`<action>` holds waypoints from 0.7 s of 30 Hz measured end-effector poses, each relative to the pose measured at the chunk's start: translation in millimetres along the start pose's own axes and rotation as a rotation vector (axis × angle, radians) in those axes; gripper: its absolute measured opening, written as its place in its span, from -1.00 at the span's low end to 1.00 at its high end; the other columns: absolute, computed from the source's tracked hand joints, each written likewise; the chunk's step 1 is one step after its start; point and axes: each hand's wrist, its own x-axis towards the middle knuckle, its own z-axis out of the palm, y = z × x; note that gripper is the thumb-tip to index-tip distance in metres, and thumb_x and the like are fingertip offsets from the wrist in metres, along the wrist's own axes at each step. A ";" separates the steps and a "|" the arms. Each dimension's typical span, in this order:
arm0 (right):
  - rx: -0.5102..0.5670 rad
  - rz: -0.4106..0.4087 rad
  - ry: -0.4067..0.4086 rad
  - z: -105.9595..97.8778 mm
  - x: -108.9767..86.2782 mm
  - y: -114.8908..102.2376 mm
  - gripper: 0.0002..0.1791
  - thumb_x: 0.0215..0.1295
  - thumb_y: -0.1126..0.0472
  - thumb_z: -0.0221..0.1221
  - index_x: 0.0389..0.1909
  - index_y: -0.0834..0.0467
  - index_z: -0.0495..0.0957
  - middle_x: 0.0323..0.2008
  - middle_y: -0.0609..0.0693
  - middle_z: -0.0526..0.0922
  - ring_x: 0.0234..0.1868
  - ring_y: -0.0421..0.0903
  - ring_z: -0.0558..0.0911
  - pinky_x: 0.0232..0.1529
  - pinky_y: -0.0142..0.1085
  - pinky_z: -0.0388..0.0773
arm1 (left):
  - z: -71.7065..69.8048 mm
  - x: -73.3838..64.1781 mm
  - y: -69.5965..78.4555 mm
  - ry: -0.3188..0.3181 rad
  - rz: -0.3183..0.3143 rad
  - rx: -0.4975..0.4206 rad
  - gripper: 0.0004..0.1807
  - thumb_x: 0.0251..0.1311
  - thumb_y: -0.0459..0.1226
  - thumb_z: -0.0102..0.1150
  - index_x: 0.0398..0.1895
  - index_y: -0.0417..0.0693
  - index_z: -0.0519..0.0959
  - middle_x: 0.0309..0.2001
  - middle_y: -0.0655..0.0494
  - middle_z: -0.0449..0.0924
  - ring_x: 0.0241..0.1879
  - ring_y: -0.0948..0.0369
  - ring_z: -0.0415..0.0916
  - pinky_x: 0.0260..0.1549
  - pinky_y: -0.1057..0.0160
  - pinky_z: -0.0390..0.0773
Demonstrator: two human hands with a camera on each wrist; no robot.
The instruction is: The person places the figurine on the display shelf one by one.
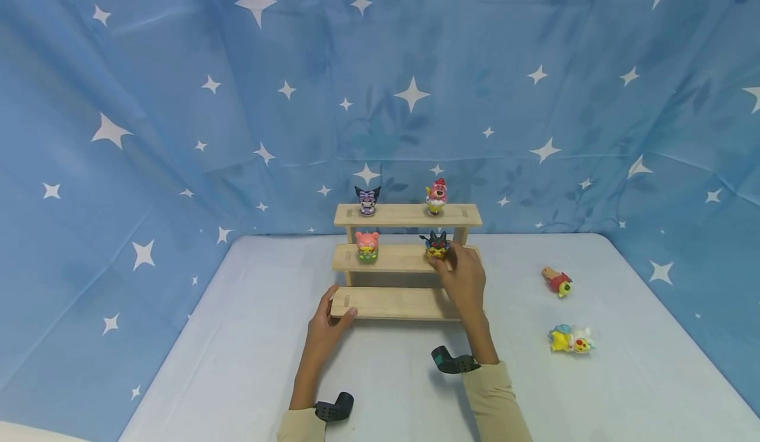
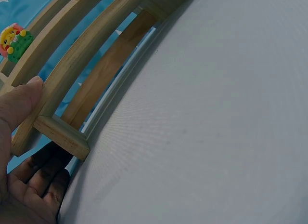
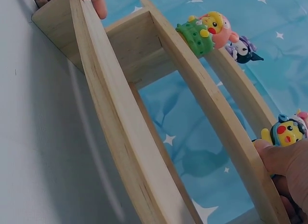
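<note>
A three-tier wooden display shelf (image 1: 398,303) stands on the white tabletop. My left hand (image 1: 325,328) grips the left end of its lowest step, thumb on top and fingers along the side. On the middle step, my right hand (image 1: 466,280) pinches a small yellow figurine in a black horned hood (image 1: 437,245); it stands upright at the right. A pink-hooded figurine with a green body (image 1: 367,247) is on the same step at the left. The top step holds a purple-and-black figurine (image 1: 367,201) at the left and a pink figurine with a red top (image 1: 436,197) at the right.
Two more figurines lie on the tabletop right of the shelf: a red and brown one (image 1: 558,282) and, nearer, a yellow, white and blue one (image 1: 570,340). Behind the table hangs a blue curtain (image 1: 451,59) with white stars.
</note>
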 end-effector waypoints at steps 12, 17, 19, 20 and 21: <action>-0.023 -0.008 0.012 0.0 -1.1 -0.4 -0.51 0.09 0.08 0.43 -0.03 0.27 0.61 -0.25 0.20 0.68 -0.14 0.11 0.59 -0.17 0.00 0.54 | 1.2 -1.8 0.9 -0.007 -0.002 -0.014 -0.15 0.21 -0.01 0.30 0.51 0.07 0.14 0.27 -0.12 0.46 0.26 0.00 0.47 0.33 -0.06 0.35; -0.021 -0.007 0.022 0.5 -0.6 -0.9 -0.51 0.09 0.08 0.44 -0.02 0.27 0.62 -0.25 0.19 0.68 -0.14 0.11 0.58 -0.17 -0.01 0.54 | 0.9 -0.5 -1.0 -0.004 -0.004 -0.009 -0.15 0.20 0.00 0.30 0.50 0.08 0.15 0.27 -0.11 0.47 0.26 0.00 0.47 0.34 -0.06 0.34; -0.021 -0.005 0.021 0.7 -0.3 -1.2 -0.52 0.09 0.08 0.44 -0.02 0.26 0.62 -0.25 0.19 0.68 -0.14 0.11 0.58 -0.17 -0.01 0.54 | 0.7 0.2 -1.5 -0.004 -0.003 -0.011 -0.15 0.20 0.00 0.30 0.50 0.08 0.15 0.27 -0.12 0.47 0.26 -0.01 0.47 0.34 -0.07 0.33; -0.022 -0.004 0.020 0.9 -0.1 -1.2 -0.52 0.09 0.08 0.43 -0.02 0.26 0.62 -0.25 0.19 0.68 -0.13 0.10 0.58 -0.17 -0.01 0.54 | 0.5 0.6 -1.7 -0.003 -0.004 -0.009 -0.16 0.21 0.01 0.30 0.50 0.08 0.15 0.26 -0.12 0.47 0.25 -0.01 0.47 0.34 -0.07 0.33; -0.021 -0.005 0.019 1.0 0.1 -1.4 -0.52 0.09 0.08 0.43 -0.02 0.26 0.62 -0.25 0.19 0.68 -0.13 0.10 0.58 -0.17 -0.01 0.54 | 0.4 0.8 -1.8 -0.003 0.000 -0.010 -0.16 0.21 0.01 0.30 0.50 0.07 0.15 0.26 -0.12 0.47 0.25 -0.01 0.47 0.34 -0.08 0.33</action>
